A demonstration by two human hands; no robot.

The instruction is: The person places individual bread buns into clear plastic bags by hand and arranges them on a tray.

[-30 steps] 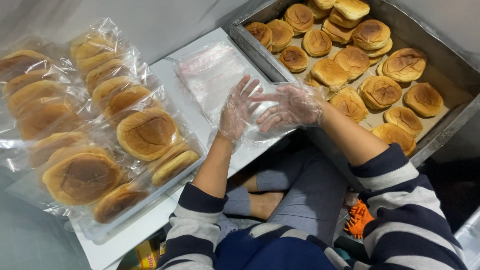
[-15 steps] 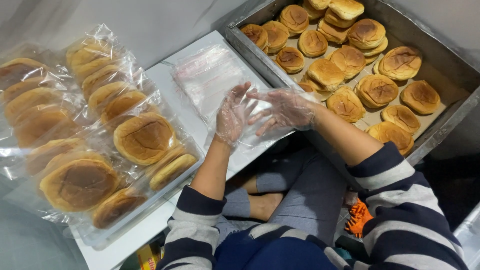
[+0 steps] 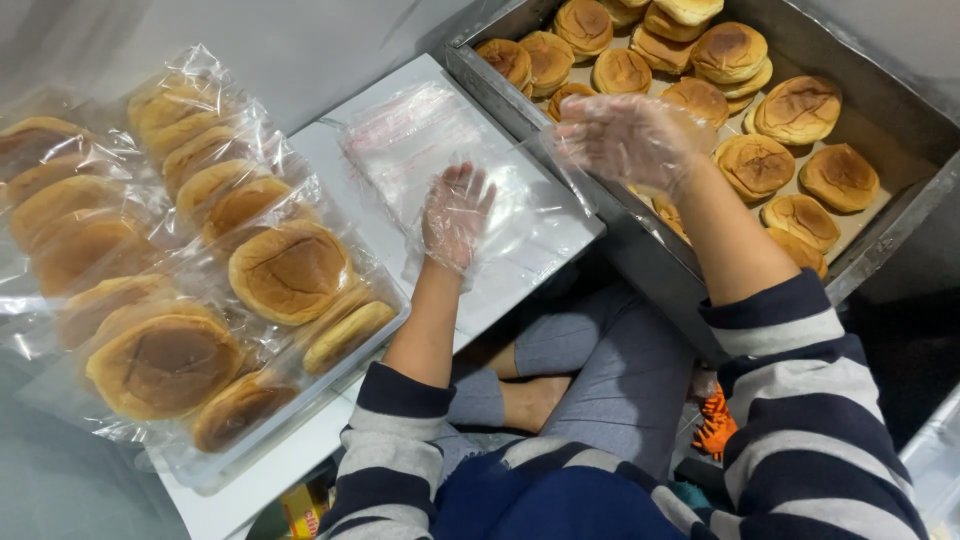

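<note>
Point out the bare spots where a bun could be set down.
Bare white board shows between the bagged buns and the stack of clear bags, and near its front edge below the left hand. The metal tray has a small gap at its right corner; elsewhere loose buns crowd it.

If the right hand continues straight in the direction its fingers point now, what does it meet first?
Probably the bare buns at the near-left end of the metal tray; the right hand points left over that tray, though its height is unclear.

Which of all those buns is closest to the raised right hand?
The bun in the metal tray just past the fingertips of the right hand, partly hidden by its glove. The other tray buns lie farther off; the bagged ones sit far left.
</note>
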